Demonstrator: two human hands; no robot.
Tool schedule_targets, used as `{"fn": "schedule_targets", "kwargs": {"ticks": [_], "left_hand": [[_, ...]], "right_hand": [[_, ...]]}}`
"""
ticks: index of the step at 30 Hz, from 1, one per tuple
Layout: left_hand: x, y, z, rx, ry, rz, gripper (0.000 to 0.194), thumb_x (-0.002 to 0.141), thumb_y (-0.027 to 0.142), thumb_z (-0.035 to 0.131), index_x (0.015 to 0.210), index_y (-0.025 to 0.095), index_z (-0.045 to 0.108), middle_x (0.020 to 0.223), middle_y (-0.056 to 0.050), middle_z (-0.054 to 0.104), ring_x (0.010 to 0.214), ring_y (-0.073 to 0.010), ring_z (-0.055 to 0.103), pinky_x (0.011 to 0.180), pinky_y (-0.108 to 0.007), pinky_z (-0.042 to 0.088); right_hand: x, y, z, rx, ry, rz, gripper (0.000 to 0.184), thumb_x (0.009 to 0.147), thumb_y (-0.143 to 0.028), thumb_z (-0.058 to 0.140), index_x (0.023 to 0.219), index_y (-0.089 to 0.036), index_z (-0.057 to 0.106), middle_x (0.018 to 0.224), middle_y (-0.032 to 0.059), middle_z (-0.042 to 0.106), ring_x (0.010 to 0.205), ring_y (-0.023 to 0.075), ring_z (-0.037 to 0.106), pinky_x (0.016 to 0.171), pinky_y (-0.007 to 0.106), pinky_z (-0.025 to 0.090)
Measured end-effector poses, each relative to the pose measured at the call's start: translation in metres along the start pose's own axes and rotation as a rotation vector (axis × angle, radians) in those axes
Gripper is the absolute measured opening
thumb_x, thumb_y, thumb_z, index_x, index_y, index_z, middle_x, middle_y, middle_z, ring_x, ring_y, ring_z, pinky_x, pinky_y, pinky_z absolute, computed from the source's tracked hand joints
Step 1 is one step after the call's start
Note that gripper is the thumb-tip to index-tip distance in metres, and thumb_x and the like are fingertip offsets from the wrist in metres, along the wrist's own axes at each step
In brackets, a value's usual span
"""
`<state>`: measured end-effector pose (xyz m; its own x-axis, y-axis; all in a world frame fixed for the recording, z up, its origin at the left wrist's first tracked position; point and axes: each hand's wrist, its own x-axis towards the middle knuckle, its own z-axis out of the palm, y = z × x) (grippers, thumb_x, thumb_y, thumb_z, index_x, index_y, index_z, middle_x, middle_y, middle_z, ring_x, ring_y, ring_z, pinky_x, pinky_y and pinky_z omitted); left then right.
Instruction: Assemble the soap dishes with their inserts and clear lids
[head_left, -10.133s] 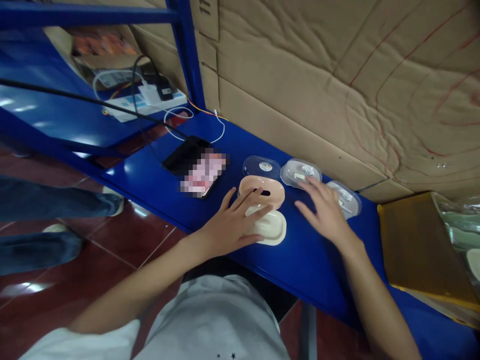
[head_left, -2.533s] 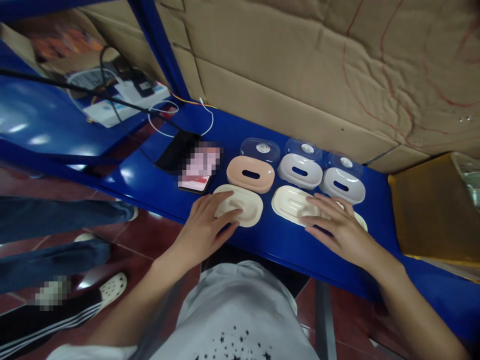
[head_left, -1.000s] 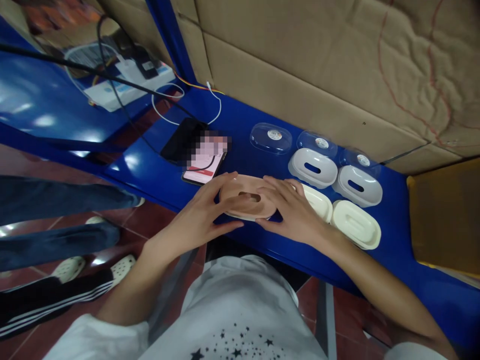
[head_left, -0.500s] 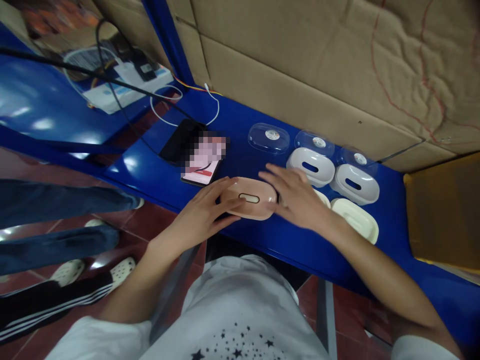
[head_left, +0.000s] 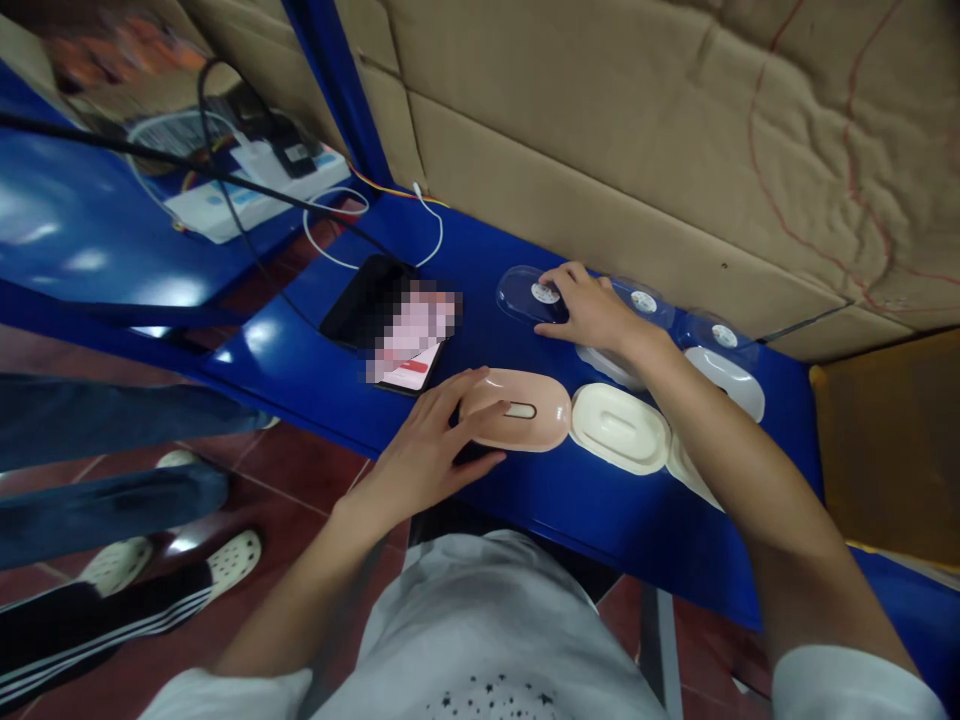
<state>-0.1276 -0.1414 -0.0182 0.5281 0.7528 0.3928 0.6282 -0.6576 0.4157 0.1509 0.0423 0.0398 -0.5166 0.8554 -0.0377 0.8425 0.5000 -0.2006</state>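
Note:
A pink soap dish [head_left: 551,425] with a slot and a pale insert lies on the blue table. My left hand [head_left: 427,440] is closed around its left end, fingers over the rim and top, thumb along the near side. At the back, my right hand [head_left: 589,310] reaches over a clear plastic lid [head_left: 514,298] with a round sticker. Its fingers are apart, fingertips at the lid's right part; whether they touch is unclear. A cream dish piece [head_left: 611,425] touches the pink dish's right end, and another cream piece [head_left: 686,465] is partly behind my right forearm.
Two white dishes, one mostly hidden by my right arm, the other a white dish [head_left: 739,385], stand before more clear lids [head_left: 724,335]. A phone [head_left: 412,375] and cables lie left. Cardboard [head_left: 562,150] backs the blue table [head_left: 525,490]. Another person's legs [head_left: 112,500] are at left.
My right hand has moved from beside the pink dish's right end back to the clear lid, uncovering the cream piece. My left hand stays on the pink dish.

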Motion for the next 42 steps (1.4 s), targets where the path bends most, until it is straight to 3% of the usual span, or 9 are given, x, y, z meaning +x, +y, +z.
{"fn": "schedule_targets", "kwargs": {"ticks": [3,6,12,21,29,34,38,40,42], "left_hand": [[-0.002,0.0,0.0,-0.059,-0.004,-0.052,0.072,0.1,0.036,0.079,0.164,0.029,0.044,0.175,-0.02,0.034,0.16,-0.0408,0.043,0.124,-0.061,0.05],[-0.003,-0.001,0.002,-0.142,0.076,-0.089,0.079,0.101,0.035,0.079,0.168,0.032,0.037,0.176,-0.019,0.031,0.161,-0.0398,0.042,0.124,-0.061,0.05],[-0.003,-0.006,0.007,-0.221,0.173,-0.112,0.086,0.097,0.036,0.083,0.169,0.032,0.035,0.175,-0.019,0.035,0.16,-0.0379,0.044,0.127,-0.061,0.048],[-0.003,-0.006,0.009,-0.24,0.211,-0.098,0.061,0.099,0.03,0.081,0.154,0.029,0.054,0.164,-0.016,0.051,0.151,-0.0316,0.056,0.126,-0.056,0.051],[-0.002,-0.008,0.01,-0.209,0.245,-0.088,0.058,0.098,0.03,0.083,0.15,0.026,0.058,0.161,-0.017,0.056,0.15,-0.0301,0.058,0.125,-0.052,0.052],[-0.001,-0.004,0.009,-0.163,0.239,-0.098,0.056,0.1,0.031,0.08,0.151,0.026,0.056,0.162,-0.016,0.055,0.152,-0.0305,0.057,0.125,-0.052,0.052],[0.008,0.003,0.01,-0.018,0.244,-0.104,0.056,0.103,0.03,0.076,0.153,0.022,0.052,0.161,-0.022,0.055,0.151,-0.035,0.057,0.122,-0.055,0.054],[0.016,0.006,0.01,0.068,0.245,-0.103,0.056,0.103,0.03,0.075,0.153,0.018,0.051,0.16,-0.025,0.054,0.15,-0.0385,0.058,0.12,-0.058,0.056],[0.028,0.01,0.011,0.136,0.267,-0.1,0.053,0.104,0.028,0.074,0.151,0.015,0.053,0.157,-0.028,0.056,0.147,-0.041,0.059,0.117,-0.059,0.057]], "right_hand": [[-0.018,-0.014,-0.005,-0.015,0.098,-0.053,0.064,0.093,-0.045,0.077,0.149,-0.021,0.055,0.155,0.02,0.056,0.142,0.0423,0.056,0.117,0.06,0.037],[-0.056,-0.032,-0.005,0.011,0.22,-0.119,0.061,0.097,-0.048,0.073,0.15,-0.024,0.055,0.158,0.0191,0.055,0.147,0.0423,0.053,0.117,0.059,0.035],[-0.121,-0.065,0.01,0.151,0.11,-0.2,0.06,0.102,-0.056,0.069,0.151,-0.024,0.057,0.156,0.018,0.061,0.144,0.0375,0.059,0.114,0.055,0.042],[-0.129,-0.082,0.013,0.137,0.087,-0.274,0.063,0.104,-0.051,0.069,0.157,-0.023,0.052,0.159,0.0195,0.058,0.149,0.0368,0.054,0.117,0.055,0.044],[-0.132,-0.085,0.032,0.034,0.176,-0.299,0.06,0.106,-0.052,0.066,0.155,-0.02,0.056,0.16,0.0202,0.059,0.151,0.0374,0.052,0.121,0.058,0.042],[-0.132,-0.059,0.016,0.086,0.121,-0.257,0.07,0.108,-0.064,0.054,0.165,-0.025,0.043,0.171,0.0185,0.049,0.158,0.0354,0.046,0.127,0.06,0.034],[-0.138,-0.007,0.001,0.023,0.204,0.01,0.068,0.109,-0.064,0.049,0.166,-0.027,0.042,0.174,0.0202,0.044,0.161,0.0395,0.041,0.125,0.065,0.033],[-0.142,0.02,-0.001,-0.016,0.185,0.124,0.077,0.104,-0.07,0.054,0.166,-0.025,0.043,0.176,0.023,0.038,0.162,0.0444,0.038,0.123,0.072,0.031],[-0.147,0.041,0.0,-0.002,0.162,0.182,0.084,0.099,-0.074,0.06,0.166,-0.026,0.043,0.174,0.023,0.041,0.16,0.0458,0.042,0.12,0.074,0.033]]}}
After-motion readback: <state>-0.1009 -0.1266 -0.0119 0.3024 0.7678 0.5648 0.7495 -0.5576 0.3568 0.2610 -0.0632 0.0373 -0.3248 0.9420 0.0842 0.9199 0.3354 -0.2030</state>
